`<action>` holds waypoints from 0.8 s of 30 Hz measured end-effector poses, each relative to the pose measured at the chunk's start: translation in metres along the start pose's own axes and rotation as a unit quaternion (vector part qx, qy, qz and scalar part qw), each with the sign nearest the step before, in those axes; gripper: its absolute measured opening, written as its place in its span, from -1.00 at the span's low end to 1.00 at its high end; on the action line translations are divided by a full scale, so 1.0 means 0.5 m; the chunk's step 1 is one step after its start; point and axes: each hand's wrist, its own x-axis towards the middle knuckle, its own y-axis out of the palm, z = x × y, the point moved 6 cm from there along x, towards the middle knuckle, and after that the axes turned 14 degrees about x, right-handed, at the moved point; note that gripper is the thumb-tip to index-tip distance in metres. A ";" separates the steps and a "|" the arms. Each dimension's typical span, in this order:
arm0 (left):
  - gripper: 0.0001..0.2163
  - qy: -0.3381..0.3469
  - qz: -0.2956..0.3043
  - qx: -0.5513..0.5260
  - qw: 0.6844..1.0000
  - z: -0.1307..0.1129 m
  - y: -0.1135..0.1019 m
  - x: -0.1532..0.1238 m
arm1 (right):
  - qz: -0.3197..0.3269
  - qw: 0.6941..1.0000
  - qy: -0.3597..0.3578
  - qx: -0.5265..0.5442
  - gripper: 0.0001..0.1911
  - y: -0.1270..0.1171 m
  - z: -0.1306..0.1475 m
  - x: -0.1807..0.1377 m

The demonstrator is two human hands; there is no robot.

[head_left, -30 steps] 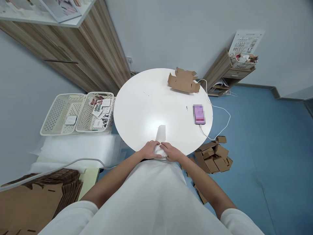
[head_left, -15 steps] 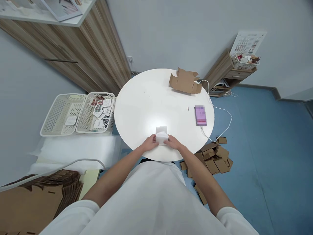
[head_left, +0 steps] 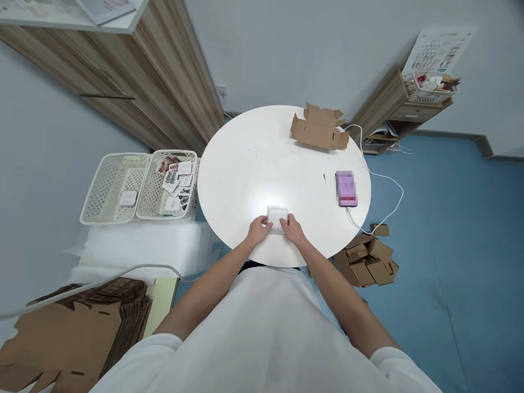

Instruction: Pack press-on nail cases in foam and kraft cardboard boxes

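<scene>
Near the front edge of the white oval table [head_left: 237,180], a small, flat, squarish packet in white wrapping, perhaps foam sheet [head_left: 277,215], is held between both hands. My left hand [head_left: 258,230] grips its left side with curled fingers, thumb on top. On the opposite side, my right hand [head_left: 292,228] pinches the edge, its thumb also resting on the wrapping. What the wrapping contains is hidden. An unfolded brown cardboard box [head_left: 321,128] lies at the table's far right. Closer in on that side is a purple, pixelated phone-like device [head_left: 346,189] with a white cable.
To the left stand two white plastic baskets, one with a single packet [head_left: 92,199], the other with several carded packets [head_left: 158,188]. White sheets [head_left: 143,248] and stacked flat cardboard boxes [head_left: 65,338] lie nearer me. Brown boxes [head_left: 366,265] are piled on the floor at right.
The wrapping's upper flap has been folded down, so the packet looks flatter and more compact. Both hands have shifted their grip slightly up its sides. The whole view has moved a little.
</scene>
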 end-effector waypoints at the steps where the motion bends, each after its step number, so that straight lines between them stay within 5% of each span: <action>1: -0.78 -0.004 -0.003 0.007 1.000 0.000 0.000 0.000 | -0.018 1.000 -0.009 -0.008 -0.69 0.000 0.000 -0.001; 6: -0.67 -0.028 -0.022 0.055 0.998 -0.002 -0.002 -0.005 | -0.084 0.995 -0.059 -0.004 -0.63 -0.013 -0.004 0.000; 9: -0.56 -0.021 -0.092 0.116 0.989 -0.013 -0.019 -0.013 | -0.095 0.994 -0.050 0.000 -0.55 -0.017 -0.015 -0.004; 12: -0.60 0.096 -0.140 0.177 0.969 -0.050 -0.025 -0.021 | -0.120 0.987 -0.101 -0.031 -0.59 -0.021 -0.007 -0.017; 15: -0.69 0.180 -0.118 0.210 0.954 -0.072 -0.011 -0.022 | -0.091 0.971 -0.199 -0.092 -0.67 -0.015 0.014 -0.033; 18: -0.73 0.149 -0.106 0.184 0.966 -0.067 -0.007 -0.009 | -0.034 0.962 -0.236 -0.132 -0.66 -0.012 0.019 -0.036; 24: -0.80 0.056 -0.101 0.073 0.991 -0.057 -0.002 0.019 | -0.019 0.980 -0.183 -0.078 -0.69 -0.030 0.010 -0.011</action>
